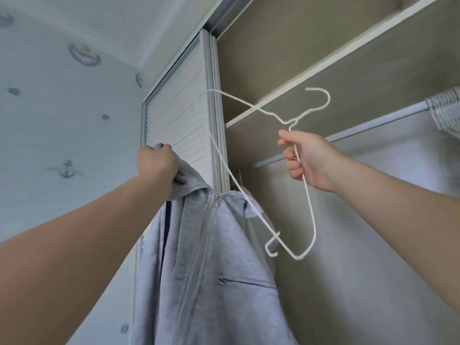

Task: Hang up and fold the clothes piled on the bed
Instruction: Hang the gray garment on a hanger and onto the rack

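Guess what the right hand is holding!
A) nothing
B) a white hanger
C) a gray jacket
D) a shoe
B: the right hand grips the white hanger by its wire, while the left hand holds the gray jacket.

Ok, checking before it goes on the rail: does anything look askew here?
Yes: the white hanger in the right hand is tipped almost on end, and the grey hoodie hangs bunched from the left hand, not seated on it.
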Tool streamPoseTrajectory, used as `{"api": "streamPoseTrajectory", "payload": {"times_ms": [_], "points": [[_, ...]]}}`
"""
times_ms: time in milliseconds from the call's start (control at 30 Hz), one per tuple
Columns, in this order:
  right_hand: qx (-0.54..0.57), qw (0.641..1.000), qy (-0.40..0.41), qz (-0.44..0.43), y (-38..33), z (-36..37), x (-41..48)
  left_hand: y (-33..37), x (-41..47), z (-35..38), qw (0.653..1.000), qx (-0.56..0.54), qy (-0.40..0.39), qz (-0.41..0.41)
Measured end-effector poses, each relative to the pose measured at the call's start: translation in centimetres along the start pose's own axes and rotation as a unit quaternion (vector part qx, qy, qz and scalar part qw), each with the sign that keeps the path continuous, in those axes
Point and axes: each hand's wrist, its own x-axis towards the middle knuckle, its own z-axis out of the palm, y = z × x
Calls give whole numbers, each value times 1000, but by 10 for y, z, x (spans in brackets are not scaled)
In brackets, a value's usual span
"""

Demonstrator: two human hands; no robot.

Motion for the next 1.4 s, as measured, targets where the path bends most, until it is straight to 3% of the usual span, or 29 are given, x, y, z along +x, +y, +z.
{"api": "streamPoseTrajectory", "payload": {"times_ms": [300,533,1033,1167,1400], "points": [[87,990,-113,-17,-22,103,-56,82,-6,-153,987,117,87,71],[154,962,-222,-50,-55,161,-125,169,-50,-277,947,234,186,115],[257,849,-461,38,-48,311,-381,317,-246,-572,811,471,346,9],[283,814,-504,55,-48,348,-473,351,-312,-641,757,530,382,-17],[290,758,-574,109,-40,409,-648,382,-441,-766,724,531,434,-69]]}}
